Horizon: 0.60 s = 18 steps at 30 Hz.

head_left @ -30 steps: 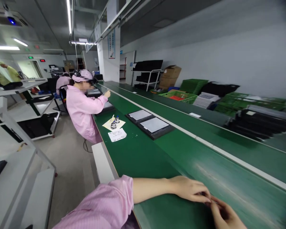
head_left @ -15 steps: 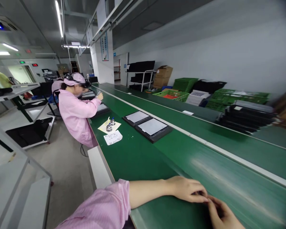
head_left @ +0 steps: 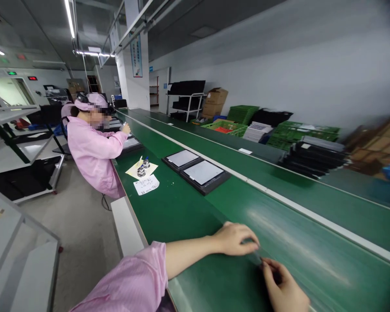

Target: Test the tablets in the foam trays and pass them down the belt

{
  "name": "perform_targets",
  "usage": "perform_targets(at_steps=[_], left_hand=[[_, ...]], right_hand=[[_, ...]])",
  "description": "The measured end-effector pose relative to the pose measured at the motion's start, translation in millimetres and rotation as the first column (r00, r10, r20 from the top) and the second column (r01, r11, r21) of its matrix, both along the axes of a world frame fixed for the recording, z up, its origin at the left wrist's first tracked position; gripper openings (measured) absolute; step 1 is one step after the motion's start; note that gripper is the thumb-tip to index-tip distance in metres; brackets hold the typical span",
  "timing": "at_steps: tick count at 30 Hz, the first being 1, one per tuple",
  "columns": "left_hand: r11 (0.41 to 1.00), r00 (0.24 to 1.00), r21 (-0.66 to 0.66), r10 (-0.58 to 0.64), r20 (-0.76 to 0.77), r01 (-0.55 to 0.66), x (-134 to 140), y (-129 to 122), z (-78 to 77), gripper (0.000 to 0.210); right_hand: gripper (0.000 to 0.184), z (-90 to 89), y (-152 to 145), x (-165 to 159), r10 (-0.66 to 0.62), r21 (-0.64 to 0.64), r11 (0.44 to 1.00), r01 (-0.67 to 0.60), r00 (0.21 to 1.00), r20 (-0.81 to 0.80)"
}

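My left hand (head_left: 235,239) hovers over the near green work surface, its thumb and fingertips closed in a pinch. Close by at the lower right, my right hand (head_left: 284,284) is also closed, thumb against forefinger. Between the two sets of fingertips stretches a small see-through piece of film (head_left: 255,258), faint and blurred. Ahead of the hands, two black trays with pale grey flat panels, a nearer panel (head_left: 204,172) and a farther panel (head_left: 182,158), lie side by side on the green belt.
Left of the panels lie a handwritten paper (head_left: 146,185) and a yellowish sheet (head_left: 130,172) bearing small metal-capped bottles (head_left: 141,172). A co-worker in pink (head_left: 92,138) sits farther along the bench. A white rail (head_left: 247,178) divides the belt; green crates (head_left: 302,134) and black trays (head_left: 312,158) stand beyond.
My hands have moved left and drawn slightly apart, and see-through film now shows between them. The view has turned a little to the right.
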<state>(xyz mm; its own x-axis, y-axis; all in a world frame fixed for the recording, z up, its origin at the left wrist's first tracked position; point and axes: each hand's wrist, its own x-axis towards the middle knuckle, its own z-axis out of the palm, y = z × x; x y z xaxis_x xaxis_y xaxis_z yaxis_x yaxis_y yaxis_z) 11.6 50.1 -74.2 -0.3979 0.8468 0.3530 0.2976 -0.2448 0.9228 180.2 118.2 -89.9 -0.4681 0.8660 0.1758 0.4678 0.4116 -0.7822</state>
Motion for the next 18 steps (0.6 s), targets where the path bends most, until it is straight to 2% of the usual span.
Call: perform_targets(at_steps=[1, 2, 3, 4, 6, 8, 10, 12, 15, 18], left_hand=[[0.989, 0.958, 0.029, 0.137, 0.251, -0.148, -11, -1, 5.3, 0.014], [0.954, 0.845, 0.010, 0.260, 0.468, -0.299, -25, -2, 10.8, 0.017], [0.908, 0.701, -0.040, 0.350, 0.621, -0.418, -41, -5, 15.7, 0.019], [0.872, 0.592, -0.092, 0.400, 0.700, -0.481, -58, -7, 19.7, 0.021], [0.852, 0.464, -0.175, 0.428, 0.776, -0.493, -90, -13, 23.4, 0.026], [0.865, 0.357, -0.232, 0.410, 0.840, -0.446, -111, -18, 22.3, 0.034], [0.881, 0.277, -0.251, 0.377, 0.884, -0.401, -118, -18, 20.1, 0.040], [0.897, 0.228, -0.238, 0.337, 0.913, -0.374, -115, -12, 20.0, 0.041], [0.918, 0.191, -0.187, 0.265, 0.945, -0.350, -104, 11, 25.4, 0.039], [0.914, 0.172, -0.117, 0.196, 0.965, -0.389, -99, 40, 33.8, 0.037]], right_hand=[[0.053, -2.7, 1, 0, 0.001, 0.009, 1.000, -0.001, 1.000, -0.015], [0.053, -4.9, 1, 0, 0.001, 0.013, 1.000, -0.001, 1.000, -0.024], [0.053, -6.4, 1, 0, -0.001, 0.013, 1.000, 0.002, 1.000, -0.030], [0.054, -7.1, 1, -1, -0.002, 0.009, 1.000, 0.003, 0.999, -0.032], [0.054, -6.4, -1, -2, 0.001, 0.000, 1.000, -0.001, 0.999, -0.037], [0.053, -4.3, -3, -3, 0.005, 0.001, 1.000, -0.005, 0.999, -0.041], [0.053, -2.1, -5, -4, 0.007, 0.008, 1.000, -0.007, 0.999, -0.033], [0.054, -1.0, -5, -4, 0.013, 0.011, 1.000, -0.012, 1.000, -0.022], [0.055, -2.0, -4, -5, 0.016, 0.002, 1.000, -0.016, 1.000, -0.012], [0.055, -4.7, -1, -4, 0.012, -0.021, 1.000, -0.012, 1.000, -0.006]])
